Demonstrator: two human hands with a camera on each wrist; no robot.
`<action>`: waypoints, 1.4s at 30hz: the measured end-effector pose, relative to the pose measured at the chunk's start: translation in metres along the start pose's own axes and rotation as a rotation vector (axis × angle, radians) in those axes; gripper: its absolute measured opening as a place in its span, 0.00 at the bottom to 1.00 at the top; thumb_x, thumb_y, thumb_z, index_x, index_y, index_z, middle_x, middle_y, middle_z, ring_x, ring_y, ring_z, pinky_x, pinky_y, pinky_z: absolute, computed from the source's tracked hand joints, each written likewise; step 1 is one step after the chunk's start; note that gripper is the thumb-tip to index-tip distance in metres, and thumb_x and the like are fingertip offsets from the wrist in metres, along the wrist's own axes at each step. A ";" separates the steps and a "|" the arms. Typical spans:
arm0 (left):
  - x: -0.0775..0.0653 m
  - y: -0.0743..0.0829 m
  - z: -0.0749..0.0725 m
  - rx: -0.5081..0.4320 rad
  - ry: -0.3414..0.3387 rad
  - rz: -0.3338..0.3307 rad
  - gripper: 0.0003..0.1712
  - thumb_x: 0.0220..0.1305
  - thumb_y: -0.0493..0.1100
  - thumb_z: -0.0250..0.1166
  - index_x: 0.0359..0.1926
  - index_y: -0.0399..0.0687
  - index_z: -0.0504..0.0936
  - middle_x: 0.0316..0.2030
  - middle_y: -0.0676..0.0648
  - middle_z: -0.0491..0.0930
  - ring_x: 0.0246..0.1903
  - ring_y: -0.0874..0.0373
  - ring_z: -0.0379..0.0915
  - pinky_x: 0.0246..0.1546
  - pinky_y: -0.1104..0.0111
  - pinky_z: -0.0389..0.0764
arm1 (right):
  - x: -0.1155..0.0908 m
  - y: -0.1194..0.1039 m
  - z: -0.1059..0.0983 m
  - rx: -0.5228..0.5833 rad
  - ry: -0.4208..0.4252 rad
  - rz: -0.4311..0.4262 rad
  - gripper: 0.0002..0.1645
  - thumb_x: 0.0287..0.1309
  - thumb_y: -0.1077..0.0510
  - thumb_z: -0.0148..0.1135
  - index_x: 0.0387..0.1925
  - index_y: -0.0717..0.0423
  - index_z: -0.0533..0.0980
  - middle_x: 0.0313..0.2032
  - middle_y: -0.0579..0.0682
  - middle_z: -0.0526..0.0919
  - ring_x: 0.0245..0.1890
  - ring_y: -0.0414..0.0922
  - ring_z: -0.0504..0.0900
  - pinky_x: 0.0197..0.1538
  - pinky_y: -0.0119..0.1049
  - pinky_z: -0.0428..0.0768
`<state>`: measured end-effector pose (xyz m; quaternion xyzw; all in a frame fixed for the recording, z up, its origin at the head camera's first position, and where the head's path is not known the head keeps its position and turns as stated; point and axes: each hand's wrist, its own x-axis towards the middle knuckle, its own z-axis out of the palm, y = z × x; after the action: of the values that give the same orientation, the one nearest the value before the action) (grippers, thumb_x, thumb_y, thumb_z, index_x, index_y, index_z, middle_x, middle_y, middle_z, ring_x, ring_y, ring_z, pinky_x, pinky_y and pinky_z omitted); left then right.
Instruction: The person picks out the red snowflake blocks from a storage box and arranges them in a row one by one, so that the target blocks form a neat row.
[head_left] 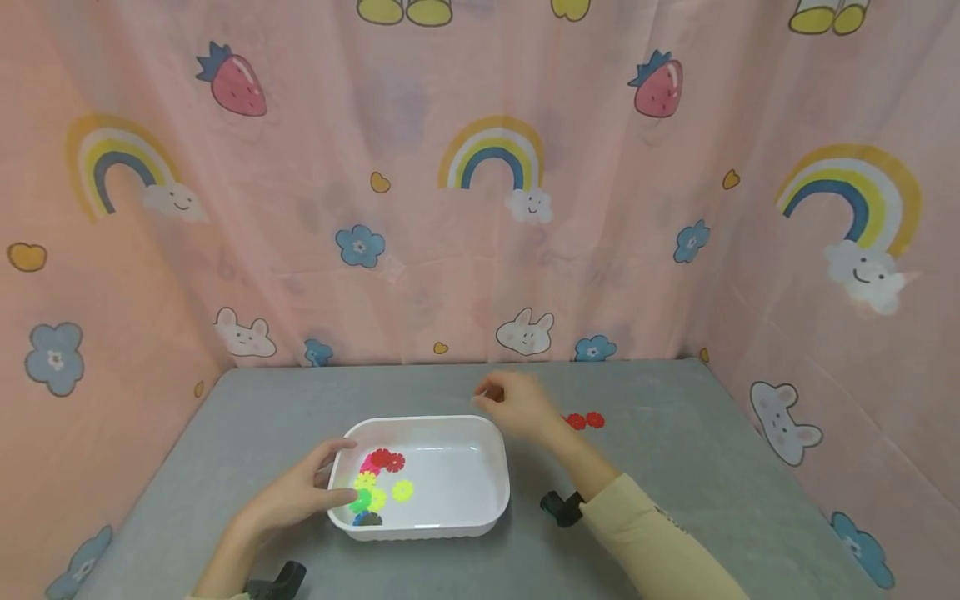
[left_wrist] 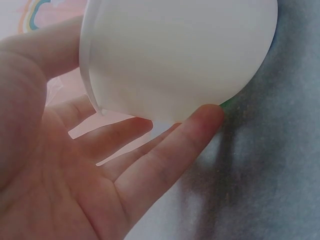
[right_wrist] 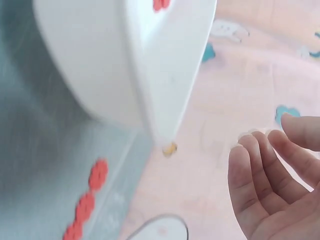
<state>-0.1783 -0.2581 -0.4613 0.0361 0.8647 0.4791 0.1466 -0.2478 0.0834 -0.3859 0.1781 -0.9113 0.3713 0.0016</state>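
Note:
My left hand point(head_left: 288, 496) grips the left end of a white plastic tray point(head_left: 495, 479), its thumb over the rim. In the left wrist view, fingers point(left_wrist: 165, 160) of that hand lie against the outside of the tray point(left_wrist: 180, 55). Inside the tray, mostly at its left, are flower-shaped discs: red point(head_left: 381, 457), pink, yellow point(head_left: 402, 490), green point(head_left: 362, 500) and dark blue. My right hand point(head_left: 517, 406) hovers behind the tray's far right corner. In the right wrist view its fingers point(right_wrist: 242, 175) are loosely bent, with nothing visible between them.
Red discs point(head_left: 595, 419) lie in a row on the grey table point(head_left: 660, 467), right of the right hand; they also show in the right wrist view point(right_wrist: 85, 206). A pink patterned curtain point(head_left: 420, 292) surrounds the table. Black devices point(head_left: 562, 507) are on both wrists.

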 end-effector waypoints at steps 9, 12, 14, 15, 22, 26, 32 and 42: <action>0.000 0.000 0.002 -0.006 0.006 -0.014 0.50 0.54 0.52 0.78 0.73 0.50 0.62 0.76 0.34 0.53 0.71 0.27 0.55 0.59 0.38 0.74 | 0.002 -0.015 0.041 0.079 -0.080 -0.055 0.12 0.66 0.57 0.66 0.48 0.57 0.82 0.33 0.46 0.81 0.33 0.44 0.78 0.33 0.32 0.81; 0.001 -0.001 0.002 -0.013 0.008 -0.019 0.50 0.54 0.52 0.78 0.73 0.50 0.62 0.76 0.34 0.53 0.71 0.27 0.56 0.58 0.39 0.75 | 0.002 -0.019 0.053 0.089 -0.099 -0.047 0.12 0.65 0.57 0.66 0.47 0.58 0.82 0.33 0.46 0.81 0.34 0.44 0.78 0.32 0.33 0.81; 0.001 -0.001 0.001 -0.014 0.008 -0.017 0.50 0.55 0.51 0.78 0.73 0.50 0.62 0.76 0.34 0.53 0.71 0.27 0.56 0.59 0.39 0.75 | 0.002 -0.022 0.062 0.090 -0.113 -0.036 0.12 0.65 0.56 0.67 0.47 0.58 0.82 0.33 0.45 0.80 0.34 0.44 0.77 0.32 0.32 0.81; 0.000 -0.001 0.001 -0.013 0.007 -0.014 0.50 0.55 0.51 0.78 0.73 0.50 0.62 0.76 0.33 0.53 0.71 0.27 0.56 0.59 0.39 0.75 | 0.002 -0.024 0.066 0.085 -0.119 -0.028 0.12 0.65 0.56 0.67 0.47 0.57 0.82 0.33 0.45 0.80 0.34 0.43 0.77 0.32 0.32 0.80; 0.000 -0.002 0.000 -0.008 -0.007 0.002 0.49 0.56 0.51 0.77 0.74 0.50 0.61 0.76 0.34 0.53 0.71 0.27 0.56 0.59 0.40 0.75 | 0.006 -0.030 0.090 0.067 -0.159 0.006 0.13 0.63 0.56 0.69 0.47 0.56 0.82 0.31 0.44 0.78 0.31 0.42 0.76 0.31 0.31 0.79; 0.001 -0.002 0.000 -0.026 -0.011 0.008 0.49 0.56 0.51 0.77 0.74 0.50 0.61 0.76 0.34 0.53 0.71 0.27 0.55 0.59 0.41 0.76 | 0.009 -0.031 0.102 0.044 -0.186 0.022 0.13 0.61 0.56 0.70 0.46 0.55 0.82 0.30 0.44 0.78 0.28 0.41 0.76 0.30 0.30 0.78; 0.003 -0.003 0.000 -0.038 -0.018 0.031 0.48 0.57 0.49 0.76 0.73 0.48 0.62 0.76 0.32 0.53 0.71 0.26 0.56 0.61 0.42 0.74 | 0.014 -0.024 0.119 0.030 -0.246 0.041 0.14 0.59 0.55 0.72 0.46 0.54 0.82 0.34 0.44 0.82 0.28 0.40 0.76 0.32 0.31 0.79; 0.003 -0.004 -0.001 -0.048 -0.018 0.035 0.46 0.58 0.47 0.76 0.73 0.47 0.63 0.76 0.31 0.53 0.70 0.26 0.56 0.61 0.41 0.73 | 0.017 -0.025 0.134 -0.008 -0.301 0.040 0.16 0.58 0.57 0.72 0.47 0.56 0.82 0.39 0.46 0.82 0.35 0.41 0.75 0.42 0.36 0.78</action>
<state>-0.1812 -0.2604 -0.4650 0.0518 0.8508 0.5020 0.1466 -0.2384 -0.0296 -0.4633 0.2135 -0.9061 0.3364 -0.1419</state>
